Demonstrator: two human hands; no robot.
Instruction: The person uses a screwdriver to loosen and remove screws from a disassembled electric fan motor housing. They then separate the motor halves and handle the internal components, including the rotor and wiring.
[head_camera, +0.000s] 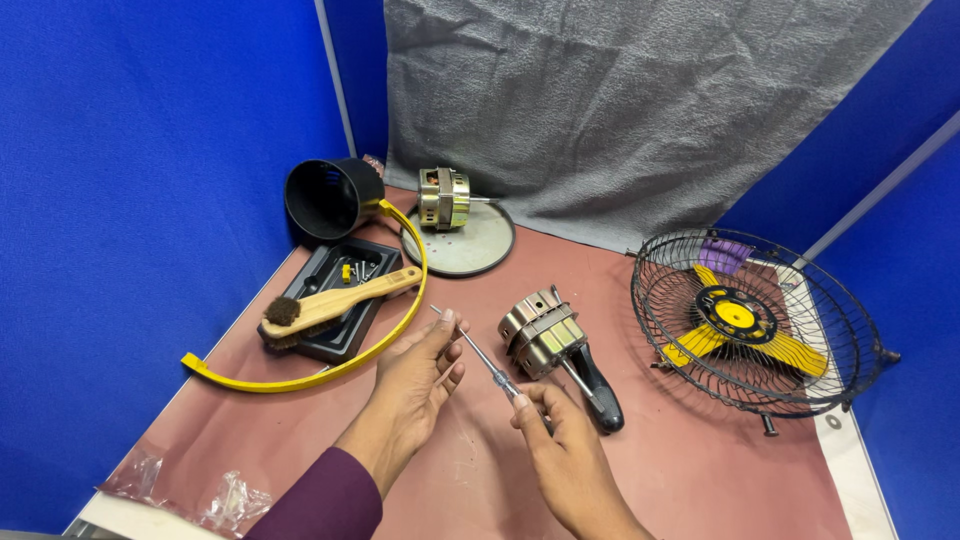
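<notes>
Both hands pinch a slim screwdriver (478, 352), a thin metal shaft with a clear handle, just left of the motor stator (541, 333). The left hand (418, 375) grips its tip end; the right hand (560, 430) closes on the handle.

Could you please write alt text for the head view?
Two hands, left hand and right hand, hold a thin screwdriver above a reddish table. Nearby lie a motor part, a wooden brush and a fan cage.

fan blades (790, 350): yellow
fan guard (850, 320): black wire
surface (700, 470): reddish-brown
partition (130, 200): blue
cloth (620, 110): grey
ring band (300, 378): yellow
screwdriver handle (602, 392): black
sleeve (320, 500): maroon
</notes>
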